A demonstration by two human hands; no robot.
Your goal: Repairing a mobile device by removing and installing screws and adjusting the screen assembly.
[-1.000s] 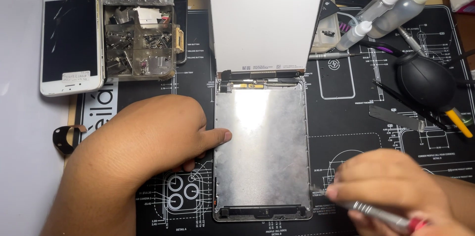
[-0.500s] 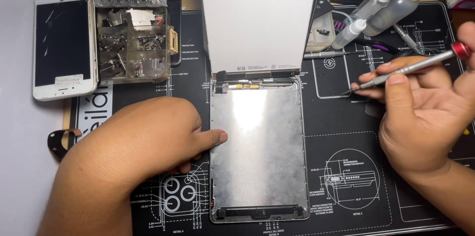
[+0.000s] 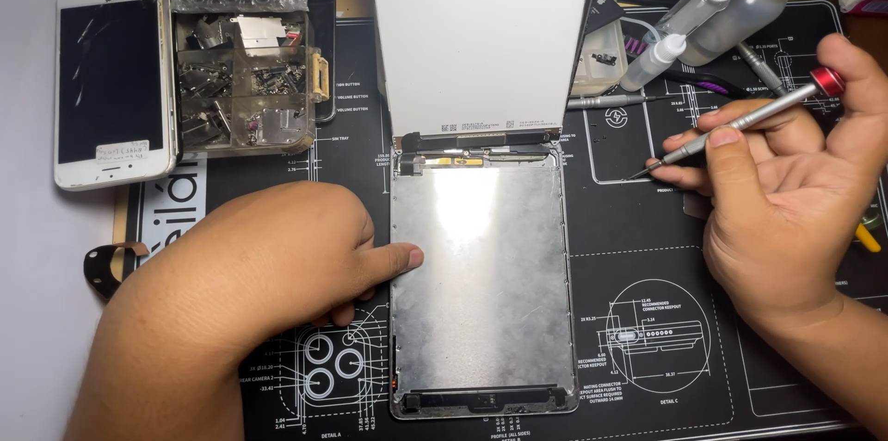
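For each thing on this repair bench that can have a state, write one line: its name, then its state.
Tablet body: opened, metal shield plate showing.
Screen panel: lifted, propped upright at the top edge.
Screwdriver: held in right hand, tip off the tablet.
Left hand: thumb on tablet's edge.
Parts box: open.
Phone: screen dark.

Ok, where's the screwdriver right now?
In the head view, the screwdriver is in the right hand, on the right over the black mat, just right of the opened tablet.
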